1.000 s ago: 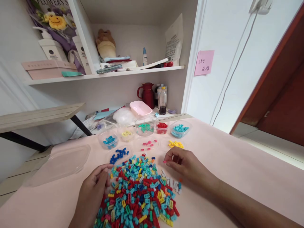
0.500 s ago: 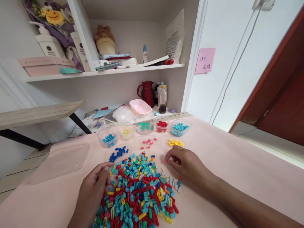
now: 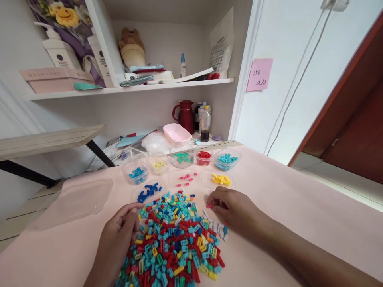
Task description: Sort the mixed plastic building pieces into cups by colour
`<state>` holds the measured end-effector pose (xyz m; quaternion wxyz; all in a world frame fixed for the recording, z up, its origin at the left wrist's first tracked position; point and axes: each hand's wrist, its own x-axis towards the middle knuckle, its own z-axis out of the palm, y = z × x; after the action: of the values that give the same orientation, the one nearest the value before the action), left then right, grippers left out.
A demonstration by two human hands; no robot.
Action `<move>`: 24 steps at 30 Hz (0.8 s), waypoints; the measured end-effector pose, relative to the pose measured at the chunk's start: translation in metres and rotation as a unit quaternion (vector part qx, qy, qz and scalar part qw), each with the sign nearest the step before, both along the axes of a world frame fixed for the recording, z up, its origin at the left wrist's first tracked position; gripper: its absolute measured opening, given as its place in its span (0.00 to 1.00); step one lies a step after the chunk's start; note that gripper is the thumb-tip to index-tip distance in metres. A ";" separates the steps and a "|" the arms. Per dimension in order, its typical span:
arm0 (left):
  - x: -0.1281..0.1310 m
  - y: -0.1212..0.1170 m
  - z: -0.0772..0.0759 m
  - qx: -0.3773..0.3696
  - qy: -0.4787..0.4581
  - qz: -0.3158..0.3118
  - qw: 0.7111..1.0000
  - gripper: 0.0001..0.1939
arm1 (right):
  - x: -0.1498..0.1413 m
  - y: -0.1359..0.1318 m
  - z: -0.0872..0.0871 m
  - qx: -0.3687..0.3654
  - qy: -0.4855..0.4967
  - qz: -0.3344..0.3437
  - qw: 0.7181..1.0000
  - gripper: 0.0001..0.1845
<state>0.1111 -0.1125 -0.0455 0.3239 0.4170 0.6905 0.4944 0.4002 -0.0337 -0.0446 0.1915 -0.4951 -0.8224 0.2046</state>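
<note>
A large mixed heap of small building bricks (image 3: 173,243) spreads over the pink table cover between my hands. Beyond the heap's right side, my right hand (image 3: 231,205) pinches a small pink brick (image 3: 208,206) between thumb and index finger, close to the cover. My left hand (image 3: 119,233) rests along the heap's left edge, its fingers curled and thumb pressed in; what they hold, if anything, is hidden. White bricks (image 3: 214,225) lie loose beside my right hand. Past the heap, shallow clear trays hold pink bricks (image 3: 187,178), yellow bricks (image 3: 221,179) and dark blue bricks (image 3: 149,191).
Behind these stand clear tubs with blue bricks (image 3: 137,174), cream bricks (image 3: 158,165), green bricks (image 3: 182,158), red bricks (image 3: 204,157) and turquoise bricks (image 3: 227,160). A clear lid (image 3: 80,203) lies at left. Farther back are a pink basin (image 3: 177,133), red jug (image 3: 186,117) and bottle (image 3: 205,125).
The view has tilted slightly downward. My right hand has lowered a little with the pink brick still in its pinch. My left hand stays at the heap's edge.
</note>
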 end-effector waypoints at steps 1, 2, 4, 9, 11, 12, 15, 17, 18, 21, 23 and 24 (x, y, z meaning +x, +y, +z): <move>0.000 0.000 -0.001 0.001 -0.001 -0.001 1.000 0.24 | 0.000 0.001 -0.001 -0.003 0.001 0.002 1.000 0.13; -0.001 0.000 -0.001 0.001 0.000 -0.001 1.000 0.24 | 0.001 0.001 -0.002 -0.004 0.001 0.005 1.000 0.14; -0.002 0.001 -0.002 0.003 0.003 -0.001 1.000 0.24 | 0.002 0.002 -0.003 -0.001 0.003 0.010 1.000 0.14; -0.002 0.001 -0.002 0.000 0.009 -0.005 1.000 0.25 | 0.002 0.002 -0.004 0.003 -0.001 0.011 1.000 0.13; -0.001 0.000 0.000 0.001 0.010 -0.006 1.000 0.25 | 0.003 0.002 -0.003 0.003 -0.002 0.010 1.000 0.12; 0.000 0.000 0.000 0.002 0.011 -0.004 1.000 0.25 | 0.003 0.001 -0.002 0.003 -0.003 0.010 1.000 0.12; 0.000 0.000 0.001 0.005 0.013 0.001 1.000 0.25 | 0.002 -0.001 0.000 0.006 -0.011 0.011 1.000 0.10; 0.000 0.000 0.000 0.005 0.012 0.001 1.000 0.25 | 0.000 -0.003 0.001 0.019 -0.023 0.010 1.000 0.10; -0.001 0.000 -0.001 0.005 0.011 0.001 1.000 0.25 | 0.000 -0.004 0.001 0.029 -0.031 0.009 0.999 0.10; -0.002 0.001 -0.003 -0.001 0.010 -0.004 1.000 0.25 | -0.002 -0.006 0.001 0.049 -0.054 0.011 0.997 0.10; -0.003 0.001 -0.004 -0.003 0.014 -0.007 1.000 0.25 | -0.003 -0.007 0.000 0.050 -0.054 0.016 0.997 0.10; -0.003 0.000 -0.003 -0.004 0.015 -0.008 1.000 0.25 | -0.003 -0.007 0.000 0.049 -0.048 0.017 0.998 0.10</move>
<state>0.1086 -0.1121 -0.0489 0.3189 0.4288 0.6938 0.4827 0.3976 -0.0411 -0.0444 0.1726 -0.4803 -0.8479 0.1436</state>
